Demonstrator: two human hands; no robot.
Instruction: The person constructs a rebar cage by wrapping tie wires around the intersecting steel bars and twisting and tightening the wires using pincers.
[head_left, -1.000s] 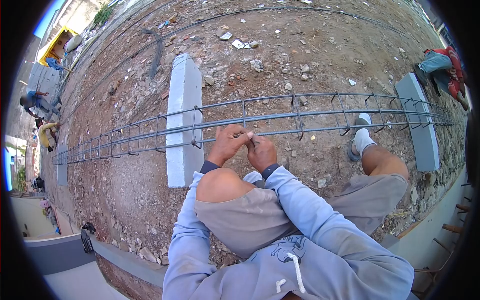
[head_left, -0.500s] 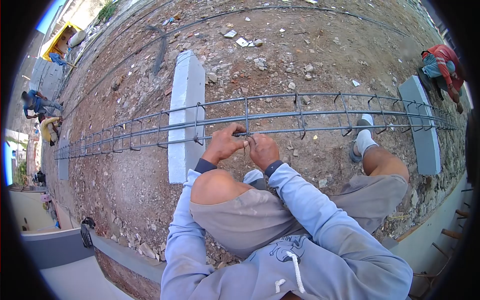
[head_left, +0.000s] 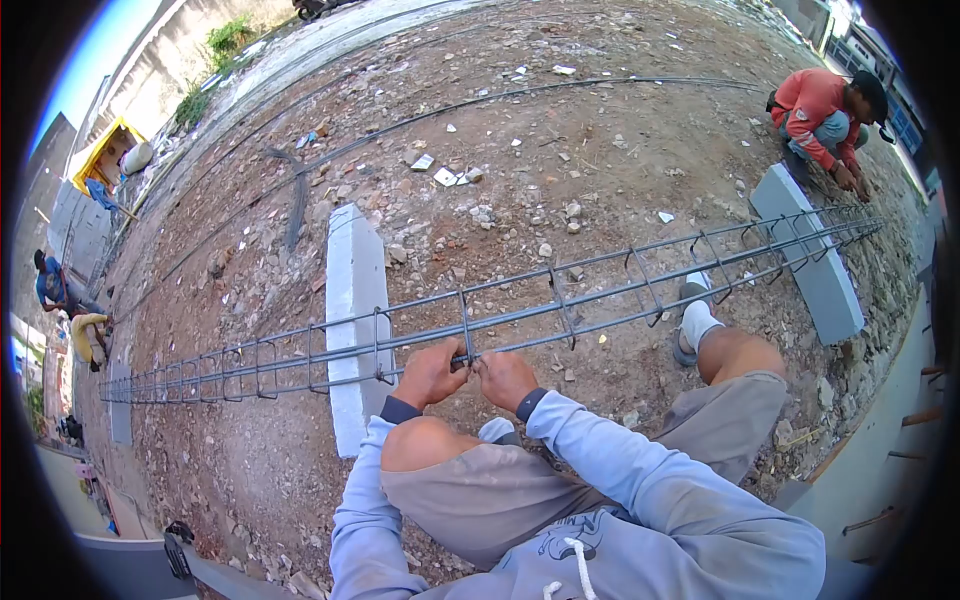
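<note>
A long steel rebar cage (head_left: pixel 520 320) with square stirrups runs across in front of me, over pale rectangular blocks. My left hand (head_left: pixel 432 374) is closed at the near lower bar, its fingertips curled over the bar beside a stirrup (head_left: pixel 464 325). Right against it, my right hand (head_left: pixel 506 379) is closed in a pinch at the same joint. Whatever is between the right fingertips is too small and hidden to name. Both hands almost touch each other.
One pale block (head_left: pixel 355 300) supports the cage left of my hands, another block (head_left: pixel 815 265) at the right. A person in red (head_left: pixel 815 115) crouches by the right end; two people (head_left: pixel 75 300) are at the far left. Rubble and loose bars (head_left: pixel 500 95) lie beyond.
The camera view has tilted up, so the cage and my hands appear lower. Both hands stay at the same joint. The person in red shows more fully, bent toward the cage's end.
</note>
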